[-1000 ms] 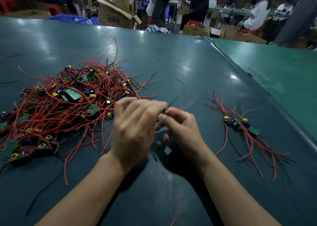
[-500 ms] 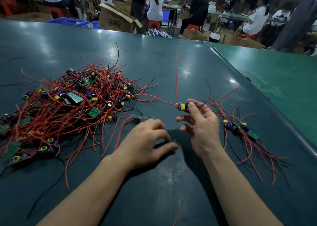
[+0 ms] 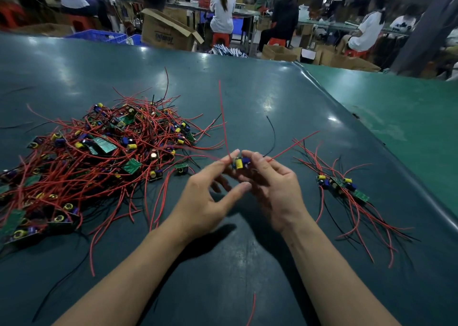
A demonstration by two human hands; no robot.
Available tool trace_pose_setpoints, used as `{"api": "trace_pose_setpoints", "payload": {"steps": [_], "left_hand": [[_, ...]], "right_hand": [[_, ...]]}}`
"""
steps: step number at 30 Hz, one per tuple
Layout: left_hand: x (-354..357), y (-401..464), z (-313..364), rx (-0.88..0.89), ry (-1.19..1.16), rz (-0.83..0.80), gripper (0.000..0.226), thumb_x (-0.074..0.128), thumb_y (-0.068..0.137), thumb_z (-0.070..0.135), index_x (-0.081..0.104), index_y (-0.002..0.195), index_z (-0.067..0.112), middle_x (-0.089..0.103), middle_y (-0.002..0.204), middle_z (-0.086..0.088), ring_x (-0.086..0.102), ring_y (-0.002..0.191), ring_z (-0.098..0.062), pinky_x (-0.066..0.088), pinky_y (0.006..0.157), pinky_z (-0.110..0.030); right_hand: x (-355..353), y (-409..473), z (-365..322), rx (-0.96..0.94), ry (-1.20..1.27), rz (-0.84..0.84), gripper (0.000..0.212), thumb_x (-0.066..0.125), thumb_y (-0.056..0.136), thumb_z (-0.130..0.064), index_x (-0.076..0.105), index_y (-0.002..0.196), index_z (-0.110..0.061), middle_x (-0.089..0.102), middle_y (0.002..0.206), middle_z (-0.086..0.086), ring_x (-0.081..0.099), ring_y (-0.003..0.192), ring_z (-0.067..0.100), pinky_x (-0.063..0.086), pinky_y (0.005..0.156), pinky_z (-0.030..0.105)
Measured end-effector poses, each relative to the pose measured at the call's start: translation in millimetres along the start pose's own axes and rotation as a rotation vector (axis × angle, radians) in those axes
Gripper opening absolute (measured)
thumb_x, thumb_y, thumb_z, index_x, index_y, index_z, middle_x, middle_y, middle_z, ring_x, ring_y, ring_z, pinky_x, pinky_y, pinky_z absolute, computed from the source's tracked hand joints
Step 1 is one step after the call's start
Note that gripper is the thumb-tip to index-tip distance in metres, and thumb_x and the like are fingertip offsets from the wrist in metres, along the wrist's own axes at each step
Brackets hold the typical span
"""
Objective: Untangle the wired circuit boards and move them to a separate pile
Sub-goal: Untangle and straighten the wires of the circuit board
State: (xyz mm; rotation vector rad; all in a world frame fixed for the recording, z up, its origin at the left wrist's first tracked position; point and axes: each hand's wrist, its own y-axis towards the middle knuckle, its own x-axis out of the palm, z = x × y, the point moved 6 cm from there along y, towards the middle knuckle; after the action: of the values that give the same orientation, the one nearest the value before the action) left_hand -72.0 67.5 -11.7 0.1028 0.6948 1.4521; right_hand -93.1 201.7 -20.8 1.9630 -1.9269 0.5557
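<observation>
A big tangled heap of small green circuit boards with red and black wires lies on the left of the dark green table. A small separate pile of boards lies at the right. Between them, lifted above the table, is one board with a yellow capacitor; its red wires stick up and out to the right. My right hand pinches this board from the right. My left hand pinches a red wire at the board's left end with its fingertips, thumb spread below.
A loose red wire lies near the front edge. A lighter green table adjoins on the right. Beyond the far edge are cardboard boxes, blue crates and seated people at benches.
My right hand has carried the single board back toward the middle and raised it. My left hand has lifted off the table and now pinches a wire at that board.
</observation>
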Motion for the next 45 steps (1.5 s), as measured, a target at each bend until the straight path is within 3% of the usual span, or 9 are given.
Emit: {"api": "trace_pose_setpoints", "payload": {"steps": [3, 7, 13, 18, 27, 31, 39, 42, 45], "left_hand": [[-4.0, 4.3, -6.2, -0.134, -0.295, 0.077, 0.031, 0.071, 0.085, 0.01, 0.066, 0.115, 0.014, 0.074, 0.081, 0.0, 0.066, 0.068, -0.011, 0.053, 0.064, -0.021], [-11.1, 7.8, -16.6, -0.214, -0.451, 0.14, 0.023, 0.071, 0.076, 0.02, 0.071, 0.097, 0.011, 0.07, 0.068, 0.0, 0.061, 0.06, -0.01, 0.051, 0.059, -0.02], [-9.4, 9.0, -32.7, -0.358, -0.631, 0.085, 0.035, 0.077, 0.063, 0.039, 0.075, 0.088, 0.014, 0.07, 0.071, -0.004, 0.059, 0.063, -0.013, 0.05, 0.068, -0.024], [-9.9, 8.1, -32.3, -0.332, -0.598, 0.073, 0.033, 0.081, 0.062, 0.037, 0.077, 0.088, 0.016, 0.07, 0.073, -0.004, 0.059, 0.062, -0.013, 0.05, 0.066, -0.022], [-14.1, 8.2, -27.2, -0.292, -0.556, 0.204, 0.024, 0.081, 0.065, 0.02, 0.076, 0.088, 0.014, 0.073, 0.073, -0.001, 0.061, 0.06, -0.009, 0.051, 0.063, -0.019], [-12.8, 7.5, -26.4, -0.308, -0.506, 0.17, 0.023, 0.082, 0.063, 0.022, 0.077, 0.086, 0.018, 0.074, 0.075, -0.001, 0.063, 0.061, -0.011, 0.052, 0.063, -0.02], [-11.0, 6.9, -23.1, -0.348, -0.512, 0.125, 0.024, 0.081, 0.063, 0.02, 0.076, 0.086, 0.014, 0.074, 0.073, -0.001, 0.061, 0.058, -0.009, 0.051, 0.06, -0.019], [-11.1, 6.6, -23.8, -0.356, -0.512, 0.113, 0.022, 0.082, 0.062, 0.022, 0.077, 0.083, 0.017, 0.074, 0.073, -0.001, 0.061, 0.058, -0.009, 0.051, 0.059, -0.018], [-9.4, 6.3, -23.0, -0.351, -0.504, 0.081, 0.021, 0.083, 0.06, 0.025, 0.079, 0.08, 0.02, 0.075, 0.075, -0.002, 0.063, 0.059, -0.008, 0.051, 0.06, -0.018]], "right_hand": [[3.9, -2.1, 3.4, -0.004, -0.1, -0.019, 0.013, 0.069, 0.078, -0.015, 0.076, 0.084, -0.006, 0.074, 0.084, 0.011, 0.07, 0.071, 0.017, 0.053, 0.053, 0.022], [3.6, -2.1, 2.9, -0.004, -0.134, -0.044, 0.018, 0.073, 0.068, -0.021, 0.078, 0.081, -0.009, 0.074, 0.081, 0.01, 0.069, 0.066, 0.015, 0.051, 0.049, 0.021], [7.3, -3.0, 3.2, -0.076, -0.135, -0.122, 0.014, 0.072, 0.07, -0.012, 0.079, 0.083, -0.013, 0.074, 0.078, 0.009, 0.072, 0.068, 0.016, 0.053, 0.054, 0.021], [1.7, -2.0, -1.1, -0.154, -0.222, -0.055, 0.01, 0.075, 0.073, -0.017, 0.076, 0.079, -0.009, 0.073, 0.075, 0.01, 0.067, 0.06, 0.018, 0.051, 0.047, 0.023], [-25.2, 4.3, -7.0, -0.305, -0.296, 0.351, 0.014, 0.07, 0.09, -0.019, 0.074, 0.08, -0.009, 0.068, 0.065, -0.006, 0.052, 0.042, 0.011, 0.039, 0.036, 0.021], [-35.7, 2.5, -7.9, -0.348, -0.28, 0.47, 0.006, 0.071, 0.089, -0.015, 0.074, 0.088, -0.02, 0.074, 0.097, -0.006, 0.055, 0.046, 0.009, 0.038, 0.035, 0.02], [-51.0, 4.3, -17.3, -0.385, -0.146, 0.581, 0.018, 0.062, 0.095, -0.015, 0.069, 0.1, 0.001, 0.07, 0.062, 0.002, 0.048, 0.037, 0.008, 0.032, 0.033, 0.018], [-49.6, 2.4, -20.9, -0.428, -0.194, 0.571, 0.004, 0.058, 0.096, -0.011, 0.061, 0.097, -0.014, 0.069, 0.06, 0.003, 0.048, 0.036, 0.011, 0.032, 0.033, 0.019], [-48.4, -1.1, -26.1, -0.492, -0.276, 0.574, 0.014, 0.053, 0.097, -0.01, 0.052, 0.091, -0.022, 0.067, 0.06, 0.003, 0.05, 0.035, 0.014, 0.035, 0.032, 0.02]]}}
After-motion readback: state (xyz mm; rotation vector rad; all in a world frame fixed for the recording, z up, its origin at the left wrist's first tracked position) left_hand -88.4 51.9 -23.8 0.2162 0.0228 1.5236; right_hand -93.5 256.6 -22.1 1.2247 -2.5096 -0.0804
